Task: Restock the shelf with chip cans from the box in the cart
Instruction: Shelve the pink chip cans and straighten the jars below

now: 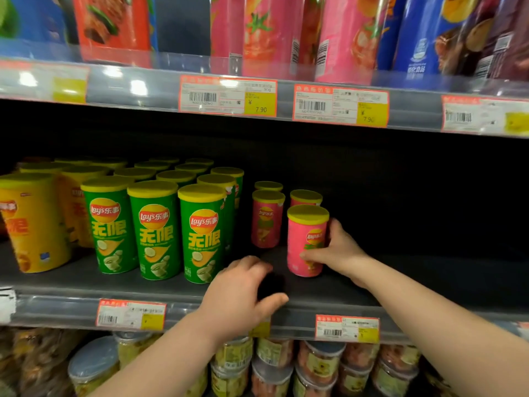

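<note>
Task thing: a pink cylindrical cardboard chip can with a yellow plastic lid (303, 233) stands upright on the dark grey metal shelf (429, 282).
Grip: the right hand (339, 253) wraps its fingers round the can from the right, thumb across the front.
Other hand: the left hand (243, 293) is over the shelf's front edge, fingers curved wide and holding nothing visible.
Deciding relation: the can's long axis is vertical. A bare front spot lies just left of it, before a smaller pink can (266, 224).
Judgement: the can seems placed, so letting go is probably next.

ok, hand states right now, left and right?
Left hand: fingers curled, cannot tell if holding anything.
Right hand: grips the front pink chip can.
</note>
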The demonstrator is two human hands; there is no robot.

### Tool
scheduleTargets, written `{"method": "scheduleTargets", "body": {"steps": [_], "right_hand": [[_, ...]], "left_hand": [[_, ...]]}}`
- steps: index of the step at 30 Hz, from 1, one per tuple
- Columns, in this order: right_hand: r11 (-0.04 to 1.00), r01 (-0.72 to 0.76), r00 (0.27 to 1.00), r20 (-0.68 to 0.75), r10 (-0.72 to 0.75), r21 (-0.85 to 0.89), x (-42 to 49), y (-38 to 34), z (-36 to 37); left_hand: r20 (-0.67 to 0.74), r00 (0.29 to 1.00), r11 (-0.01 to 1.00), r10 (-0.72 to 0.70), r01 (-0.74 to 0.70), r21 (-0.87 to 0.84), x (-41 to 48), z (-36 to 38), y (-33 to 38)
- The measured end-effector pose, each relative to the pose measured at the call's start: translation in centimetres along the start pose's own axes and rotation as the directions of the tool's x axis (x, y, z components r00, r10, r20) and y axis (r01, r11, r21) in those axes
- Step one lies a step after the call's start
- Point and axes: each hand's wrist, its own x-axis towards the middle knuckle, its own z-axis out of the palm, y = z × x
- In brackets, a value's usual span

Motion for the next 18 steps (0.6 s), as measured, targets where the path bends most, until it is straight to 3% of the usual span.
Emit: {"method": "scheduleTargets", "body": {"steps": [3, 18], "right_hand": [[0.999, 0.015, 0.998, -0.066, -0.012, 0.044, 1.1, 0.7, 0.6], [0.992, -0.091, 0.99, -0.113, 0.08, -0.093, 7.1, 0.5, 1.1]], "left_hand": [[0.003, 0.99, 0.977, 0.143, -0.142, 0.16, 0.1, 1.1, -0.6], [0.027, 0.99, 0.967, 0.137, -0.139, 0.213, 0.4, 1.4, -1.0]]}}
